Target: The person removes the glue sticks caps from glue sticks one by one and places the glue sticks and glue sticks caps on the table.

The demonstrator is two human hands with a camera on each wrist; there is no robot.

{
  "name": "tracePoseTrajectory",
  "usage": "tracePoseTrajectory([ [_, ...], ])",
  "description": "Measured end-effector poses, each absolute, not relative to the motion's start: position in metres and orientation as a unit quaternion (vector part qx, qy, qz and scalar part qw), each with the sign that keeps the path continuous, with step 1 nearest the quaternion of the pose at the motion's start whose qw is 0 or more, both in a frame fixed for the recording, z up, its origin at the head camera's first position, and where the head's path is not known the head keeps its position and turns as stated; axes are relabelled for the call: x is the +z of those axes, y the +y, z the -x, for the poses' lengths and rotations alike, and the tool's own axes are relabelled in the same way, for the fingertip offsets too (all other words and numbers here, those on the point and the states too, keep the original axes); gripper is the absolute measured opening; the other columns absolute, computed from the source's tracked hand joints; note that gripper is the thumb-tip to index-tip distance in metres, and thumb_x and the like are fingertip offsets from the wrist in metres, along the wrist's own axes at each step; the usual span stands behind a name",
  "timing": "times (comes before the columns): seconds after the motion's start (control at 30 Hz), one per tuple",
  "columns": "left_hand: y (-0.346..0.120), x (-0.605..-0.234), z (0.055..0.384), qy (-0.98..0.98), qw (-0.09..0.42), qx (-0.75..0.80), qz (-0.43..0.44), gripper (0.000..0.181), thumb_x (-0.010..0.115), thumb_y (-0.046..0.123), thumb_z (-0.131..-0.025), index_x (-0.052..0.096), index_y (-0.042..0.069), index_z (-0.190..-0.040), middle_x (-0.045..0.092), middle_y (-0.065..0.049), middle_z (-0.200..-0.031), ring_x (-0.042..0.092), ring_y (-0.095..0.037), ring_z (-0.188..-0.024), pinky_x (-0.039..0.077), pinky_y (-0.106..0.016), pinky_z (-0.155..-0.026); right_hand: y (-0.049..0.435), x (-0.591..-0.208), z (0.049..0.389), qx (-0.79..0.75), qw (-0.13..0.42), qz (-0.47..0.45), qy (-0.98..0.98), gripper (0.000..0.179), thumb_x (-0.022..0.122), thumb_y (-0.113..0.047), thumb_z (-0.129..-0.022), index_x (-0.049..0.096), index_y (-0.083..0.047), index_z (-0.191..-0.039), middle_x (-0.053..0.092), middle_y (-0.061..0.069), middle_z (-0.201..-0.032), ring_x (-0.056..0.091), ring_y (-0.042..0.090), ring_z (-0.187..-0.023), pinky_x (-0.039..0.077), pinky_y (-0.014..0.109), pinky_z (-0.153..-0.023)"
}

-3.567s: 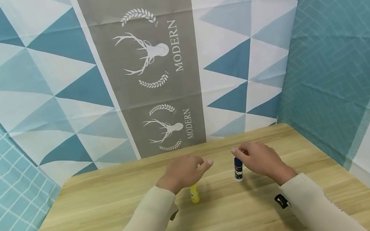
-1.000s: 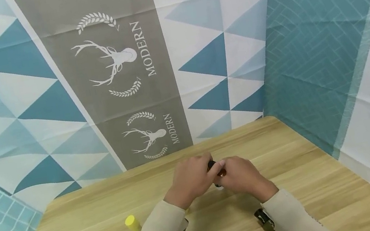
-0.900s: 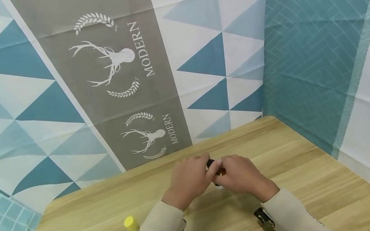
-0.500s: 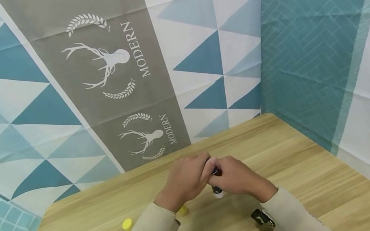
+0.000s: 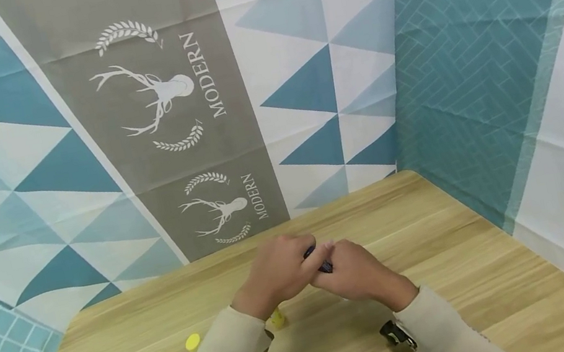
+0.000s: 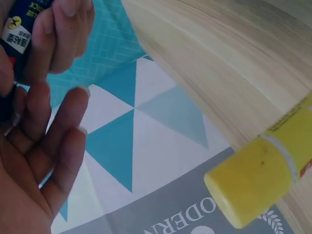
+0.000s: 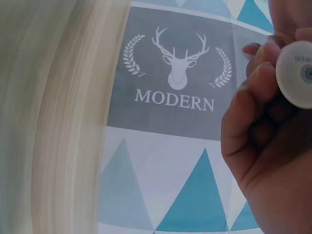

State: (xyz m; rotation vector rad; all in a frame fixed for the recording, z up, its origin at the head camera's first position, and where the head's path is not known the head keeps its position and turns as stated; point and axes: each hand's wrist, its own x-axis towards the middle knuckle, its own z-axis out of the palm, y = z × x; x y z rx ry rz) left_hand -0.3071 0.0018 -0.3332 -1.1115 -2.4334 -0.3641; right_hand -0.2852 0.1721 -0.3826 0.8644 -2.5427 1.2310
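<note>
Both hands meet over the middle of the table in the head view, on a navy glue stick. My right hand grips its labelled body; in the right wrist view the white round base points toward the camera. My left hand pinches the navy cap end, thumb and forefinger on it and the other fingers loosely bent. Fingers hide much of the stick, so I cannot tell whether cap and body are apart. Beside my left wrist stands a yellow capped tube.
On the wooden table, a round yellow top shows left of my left sleeve. Another yellow piece is partly hidden under the left wrist. Patterned cloth hangs behind the table. A dark strap piece sits at my right cuff.
The hands were apart earlier, the navy stick standing near the right one; they came together on it. Since half a second ago the stick has tilted and its white base has left the head view.
</note>
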Motion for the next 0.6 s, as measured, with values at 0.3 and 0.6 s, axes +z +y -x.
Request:
tracePoseTrajectory([
  [0.3, -0.0002, -0.3358, 0.3053, -0.894, 0.252, -0.113, 0.353, 0.052, 0.048, 0.035, -0.101, 0.036, 0.025, -0.052, 0.025, 0.013, -0.047, 0.031, -0.006, -0.041, 0.022, -0.026, -0.038, 0.1661, -0.384, 0.2854, 0.368, 0.111, -0.292, -0.876, 0.05, 0.052, -0.035, -0.102, 0.037, -0.022, -0.056, 0.026, -0.017, -0.047, 0.019, 0.001, -0.041, 0.022, 0.022, -0.043],
  [0.6, 0.0051, -0.338, 0.3097, -0.893, 0.266, -0.093, 0.351, 0.048, 0.047, 0.029, -0.098, 0.037, 0.025, -0.051, 0.025, 0.012, -0.047, 0.032, -0.008, -0.042, 0.023, -0.027, -0.037, 0.1688, -0.385, 0.2856, 0.344, 0.125, -0.275, -0.889, 0.052, 0.051, -0.039, -0.102, 0.036, -0.023, -0.056, 0.024, -0.018, -0.047, 0.017, 0.001, -0.042, 0.019, 0.022, -0.043],
])
